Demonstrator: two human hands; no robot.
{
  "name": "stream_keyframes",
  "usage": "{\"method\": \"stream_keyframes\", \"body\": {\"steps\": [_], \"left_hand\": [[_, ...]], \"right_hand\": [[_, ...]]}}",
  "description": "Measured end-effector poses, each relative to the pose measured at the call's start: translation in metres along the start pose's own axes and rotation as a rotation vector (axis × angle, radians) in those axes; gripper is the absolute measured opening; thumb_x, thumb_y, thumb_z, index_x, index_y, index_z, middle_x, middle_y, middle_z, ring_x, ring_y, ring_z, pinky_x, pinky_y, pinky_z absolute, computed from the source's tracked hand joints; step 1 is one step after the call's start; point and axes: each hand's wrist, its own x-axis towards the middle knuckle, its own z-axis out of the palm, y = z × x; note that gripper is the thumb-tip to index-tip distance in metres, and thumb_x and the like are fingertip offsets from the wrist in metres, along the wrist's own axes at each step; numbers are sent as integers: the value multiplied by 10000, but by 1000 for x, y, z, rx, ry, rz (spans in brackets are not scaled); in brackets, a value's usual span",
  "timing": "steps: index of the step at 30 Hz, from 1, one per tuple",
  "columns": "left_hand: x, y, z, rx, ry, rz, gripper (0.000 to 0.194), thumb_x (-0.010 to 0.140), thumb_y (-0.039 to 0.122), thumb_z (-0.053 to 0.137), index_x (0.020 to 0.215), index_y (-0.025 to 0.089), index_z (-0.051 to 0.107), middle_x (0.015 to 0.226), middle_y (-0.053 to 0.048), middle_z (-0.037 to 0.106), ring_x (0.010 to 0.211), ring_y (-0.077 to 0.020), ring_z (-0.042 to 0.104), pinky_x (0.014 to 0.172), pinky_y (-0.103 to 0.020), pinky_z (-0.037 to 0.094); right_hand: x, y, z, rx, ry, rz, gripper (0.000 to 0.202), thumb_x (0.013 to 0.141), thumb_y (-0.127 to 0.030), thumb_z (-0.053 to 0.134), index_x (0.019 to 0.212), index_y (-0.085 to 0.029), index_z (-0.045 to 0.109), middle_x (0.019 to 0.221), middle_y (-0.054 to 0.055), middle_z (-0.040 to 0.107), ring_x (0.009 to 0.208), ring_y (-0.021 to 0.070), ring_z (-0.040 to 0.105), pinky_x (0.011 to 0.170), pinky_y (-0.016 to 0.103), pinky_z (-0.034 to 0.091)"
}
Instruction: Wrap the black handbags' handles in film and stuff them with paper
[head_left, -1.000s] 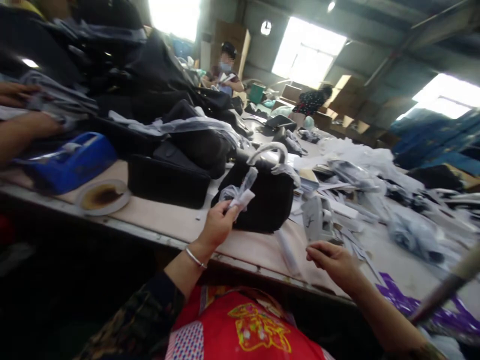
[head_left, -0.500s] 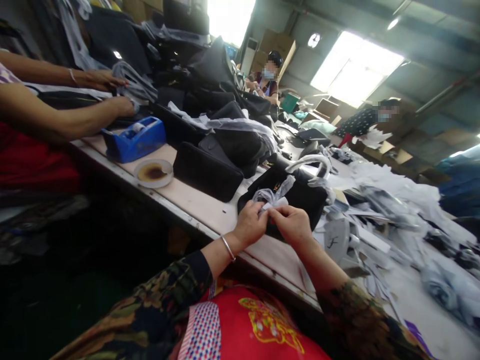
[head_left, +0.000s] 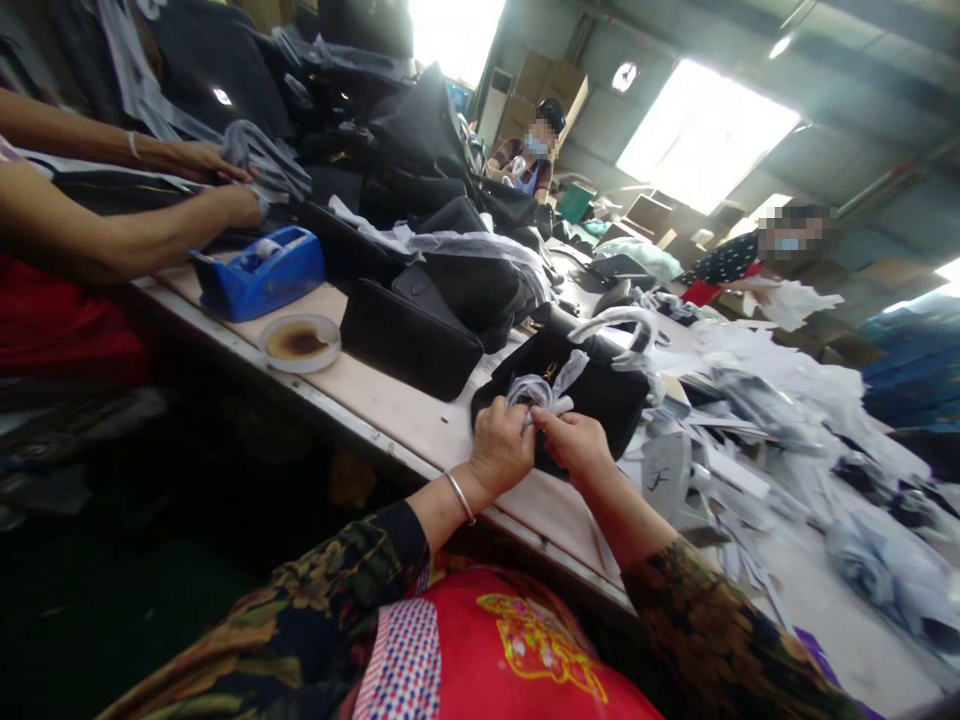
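Note:
My left hand (head_left: pixel 504 445), with a silver bangle at its wrist, is closed round a bundle of white wrapping (head_left: pixel 531 390). The fingertips of my right hand (head_left: pixel 576 440) pinch the same wrapping just beside it, and the two hands nearly touch. Under and behind them lies a black bag (head_left: pixel 611 400) with a gold-coloured zip pull (head_left: pixel 551 371) and a handle (head_left: pixel 619 322) wrapped in white. What the wrapping covers between my fingers is too small to tell.
Left of the bag are another black bag (head_left: pixel 409 340), a round dish (head_left: pixel 300 343) with brown residue and a blue tape dispenser (head_left: pixel 262 277). A co-worker's hands (head_left: pixel 236 185) are at the far left. Crumpled white paper (head_left: pixel 802 375) covers the right side.
My right hand has drawn in slightly against the wrapping, and its fingers are more bunched. The person at the back right has shifted right. The view has moved a little.

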Motion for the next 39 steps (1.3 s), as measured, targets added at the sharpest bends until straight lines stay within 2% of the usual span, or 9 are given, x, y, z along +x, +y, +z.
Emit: {"method": "stream_keyframes", "body": {"steps": [3,7,11,15,18,23,29,35,39], "left_hand": [[2,-1,-3,4,5,3,246,936,273,510,1055,133,672,956,-134,576,881,-278,584,817,-412,515],[5,-2,-5,-40,-1,-14,268,944,301,526,1087,134,679,955,-125,580,859,-254,588,807,-380,519],[6,-3,-3,-115,14,-17,262,942,300,533,1050,127,697,944,-125,585,865,-247,592,821,-373,514],[9,-4,-7,-288,11,-61,229,926,269,555,1006,129,718,920,-109,614,879,-230,598,839,-347,502],[16,-5,-18,-475,-90,-141,219,914,287,579,969,142,734,849,-65,655,827,-198,607,783,-302,493],[25,-11,-33,-741,-285,-290,292,892,391,618,936,129,740,718,-11,654,685,-149,578,649,-243,457],[27,-23,-37,-950,-365,-326,358,854,469,669,915,122,739,726,-19,646,657,-134,570,632,-241,452],[28,-27,-39,-1155,-398,-438,454,764,507,776,957,99,728,759,-39,652,637,-119,574,599,-234,456],[28,-32,-37,-1298,-455,-535,531,701,533,829,971,91,714,734,-39,638,586,-107,565,567,-237,460]], "right_hand": [[-6,-4,-2,185,-86,43,452,636,-574,812,560,-175,616,464,13,563,394,107,458,378,242,325],[-17,-7,-10,403,-181,109,414,542,-475,885,679,-140,685,542,-1,593,410,65,429,381,203,328],[-20,-7,-12,487,-191,154,411,519,-402,890,781,-123,741,627,12,628,452,60,445,410,205,381],[-19,-7,-5,526,-165,116,362,524,-399,870,718,-128,729,616,14,610,493,89,480,446,236,419],[-17,-5,2,512,-110,25,328,564,-410,843,710,-141,725,604,13,616,518,111,509,476,251,421],[-10,1,8,347,-45,-265,283,692,-445,744,693,-164,713,587,13,623,523,135,500,495,273,387],[-5,-1,7,181,-46,-456,246,794,-414,680,704,-186,698,629,15,662,587,162,557,573,281,428],[6,-3,2,29,-75,-623,252,853,-400,661,714,-193,693,670,19,680,639,174,590,626,283,441],[15,-2,2,-25,-149,-654,307,860,-440,655,687,-188,687,624,9,644,599,166,560,588,281,415]]}}
